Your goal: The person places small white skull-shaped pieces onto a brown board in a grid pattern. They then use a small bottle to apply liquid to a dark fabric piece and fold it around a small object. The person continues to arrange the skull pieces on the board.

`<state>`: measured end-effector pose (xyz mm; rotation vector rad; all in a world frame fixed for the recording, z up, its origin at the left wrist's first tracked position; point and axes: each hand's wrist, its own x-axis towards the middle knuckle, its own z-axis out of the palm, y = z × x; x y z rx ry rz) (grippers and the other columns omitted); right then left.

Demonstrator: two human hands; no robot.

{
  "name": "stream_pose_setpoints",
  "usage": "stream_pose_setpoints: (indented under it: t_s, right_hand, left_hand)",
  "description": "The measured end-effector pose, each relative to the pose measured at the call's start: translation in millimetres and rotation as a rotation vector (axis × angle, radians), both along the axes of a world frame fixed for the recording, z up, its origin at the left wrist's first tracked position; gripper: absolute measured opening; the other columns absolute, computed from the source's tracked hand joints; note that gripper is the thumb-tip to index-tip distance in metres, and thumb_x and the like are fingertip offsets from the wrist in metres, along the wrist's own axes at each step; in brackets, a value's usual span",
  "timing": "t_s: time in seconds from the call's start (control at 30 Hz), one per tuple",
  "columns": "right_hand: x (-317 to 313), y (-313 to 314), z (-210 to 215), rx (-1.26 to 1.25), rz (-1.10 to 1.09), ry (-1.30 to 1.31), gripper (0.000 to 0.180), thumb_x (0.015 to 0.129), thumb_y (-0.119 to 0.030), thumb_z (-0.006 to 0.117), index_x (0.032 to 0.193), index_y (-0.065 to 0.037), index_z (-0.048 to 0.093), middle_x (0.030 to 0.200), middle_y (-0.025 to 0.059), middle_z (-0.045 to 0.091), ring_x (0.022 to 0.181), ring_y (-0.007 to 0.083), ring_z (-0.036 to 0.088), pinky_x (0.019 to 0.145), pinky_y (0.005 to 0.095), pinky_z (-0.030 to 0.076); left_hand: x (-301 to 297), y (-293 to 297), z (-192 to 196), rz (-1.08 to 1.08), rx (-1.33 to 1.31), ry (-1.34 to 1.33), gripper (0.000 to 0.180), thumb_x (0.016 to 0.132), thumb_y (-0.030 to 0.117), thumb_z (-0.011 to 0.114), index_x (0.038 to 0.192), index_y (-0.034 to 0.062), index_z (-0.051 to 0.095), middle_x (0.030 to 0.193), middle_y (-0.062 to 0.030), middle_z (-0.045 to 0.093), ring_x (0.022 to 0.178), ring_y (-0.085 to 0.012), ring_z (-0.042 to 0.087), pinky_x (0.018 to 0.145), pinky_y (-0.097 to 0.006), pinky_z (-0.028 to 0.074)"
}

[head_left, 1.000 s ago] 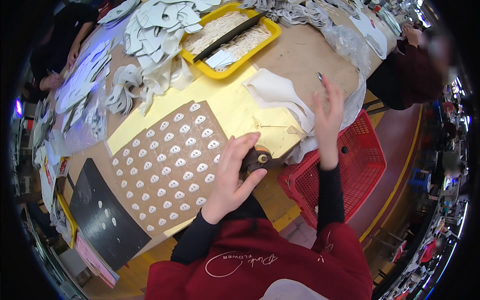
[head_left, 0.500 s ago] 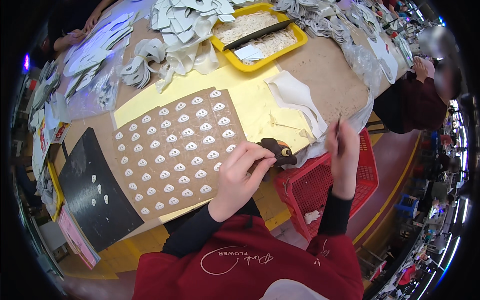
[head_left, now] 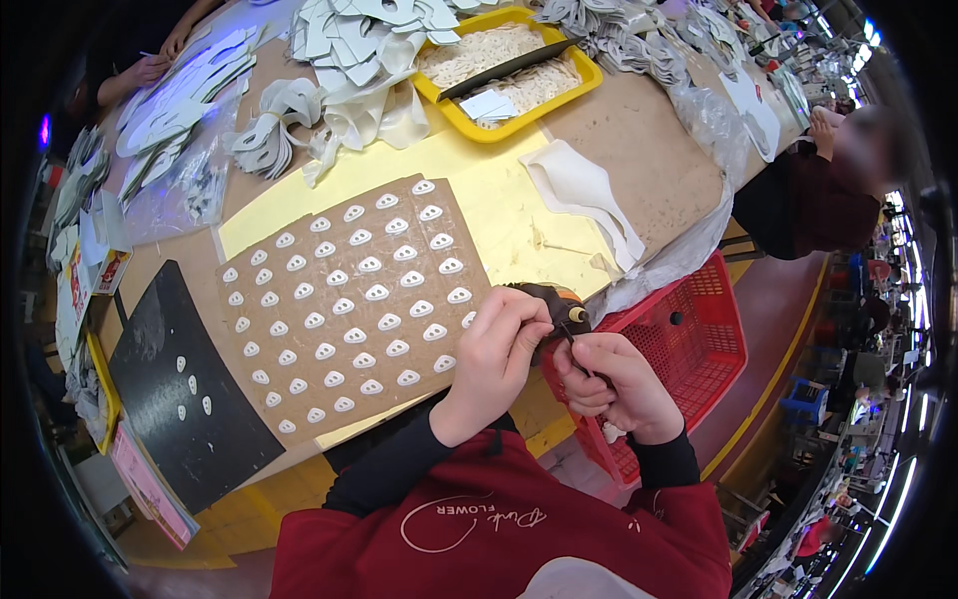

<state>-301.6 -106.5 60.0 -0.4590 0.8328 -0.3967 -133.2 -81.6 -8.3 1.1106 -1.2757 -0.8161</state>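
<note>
At the table's near edge, my left hand (head_left: 496,349) is closed in a pinch; what its fingertips hold is too small to make out. Just beyond them sits a dark object with an orange band and a yellow knob (head_left: 576,313), its kind unclear. My right hand (head_left: 624,384) grips a thin dark pointed tool (head_left: 571,337), its tip close to the left fingertips. Left of my hands lies a brown board (head_left: 329,290) bearing rows of small white rounded-triangular pieces (head_left: 376,292), each with two dark holes.
A black board (head_left: 190,399) with several white pieces lies at the left. Beyond stand a yellow tray (head_left: 589,85) of small pale pieces and piles of white cutouts (head_left: 349,45). A red plastic basket (head_left: 699,329) stands right, below the table edge. Other people work far left and right.
My right hand has come down and left with its thin tool, from above the basket to beside my left hand. The left hand keeps its pinch.
</note>
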Motion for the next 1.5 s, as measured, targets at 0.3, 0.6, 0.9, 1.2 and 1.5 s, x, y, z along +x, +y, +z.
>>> stream_pose_setpoints:
  t_s: [0.3, 0.6, 0.9, 1.2, 1.5]
  right_hand:
    - [8.8, -0.6, -9.8, -0.06, -0.076, -0.006, 0.032, 0.103, -0.026, 0.048, 0.079, -0.006, 0.051, 0.056, -0.0081, 0.032, 0.043, 0.0016, 0.021, 0.04, 0.0209, 0.017]
    - [13.0, 6.7, -12.5, -0.161, -0.077, 0.055, 0.031, 0.103, -0.026, 0.048, 0.081, -0.005, 0.051, 0.057, -0.0074, 0.033, 0.045, 0.0016, 0.023, 0.042, 0.0205, 0.019]
    - [6.4, 22.3, -2.5, -0.179, -0.077, -0.076, 0.028, 0.105, -0.026, 0.044, 0.094, -0.001, 0.053, 0.058, -0.0057, 0.034, 0.047, 0.0023, 0.026, 0.044, 0.0202, 0.022]
    - [8.3, 15.5, -9.2, -0.143, -0.131, -0.027, 0.031, 0.106, -0.029, 0.042, 0.099, -0.001, 0.053, 0.061, -0.0053, 0.034, 0.047, 0.0025, 0.024, 0.043, 0.0199, 0.021]
    - [7.9, 10.7, -2.1, -0.156, -0.085, 0.074, 0.029, 0.105, -0.028, 0.043, 0.097, -0.002, 0.055, 0.059, -0.006, 0.034, 0.046, 0.0023, 0.023, 0.041, 0.02, 0.02]
  left_hand:
    - [4.2, -3.6, -2.2, -0.006, -0.053, -0.045, 0.005, 0.09, 0.001, 0.06, 0.094, -0.002, 0.058, 0.088, -0.012, 0.056, 0.073, -0.025, 0.058, 0.063, -0.032, 0.047]
    - [7.0, -5.3, 1.8, -0.062, 0.064, 0.119, 0.004, 0.091, 0.0, 0.059, 0.092, -0.0008, 0.055, 0.087, -0.009, 0.054, 0.073, -0.0188, 0.055, 0.064, -0.028, 0.044]
    - [30.6, -22.3, 17.1, -0.203, 0.144, 0.079, 0.017, 0.091, 0.002, 0.061, 0.108, -0.0006, 0.059, 0.089, -0.0069, 0.054, 0.076, -0.0128, 0.053, 0.069, -0.026, 0.043]
    - [21.6, -18.8, 11.9, -0.221, 0.21, 0.037, 0.006, 0.097, 0.006, 0.052, 0.096, -0.0003, 0.053, 0.086, -0.0041, 0.051, 0.077, -0.0128, 0.048, 0.071, -0.025, 0.04]
    - [6.5, 1.8, 7.3, -0.162, 0.254, 0.163, 0.006, 0.095, 0.004, 0.053, 0.096, -0.0023, 0.053, 0.087, -0.0095, 0.051, 0.071, -0.0174, 0.052, 0.066, -0.028, 0.043]
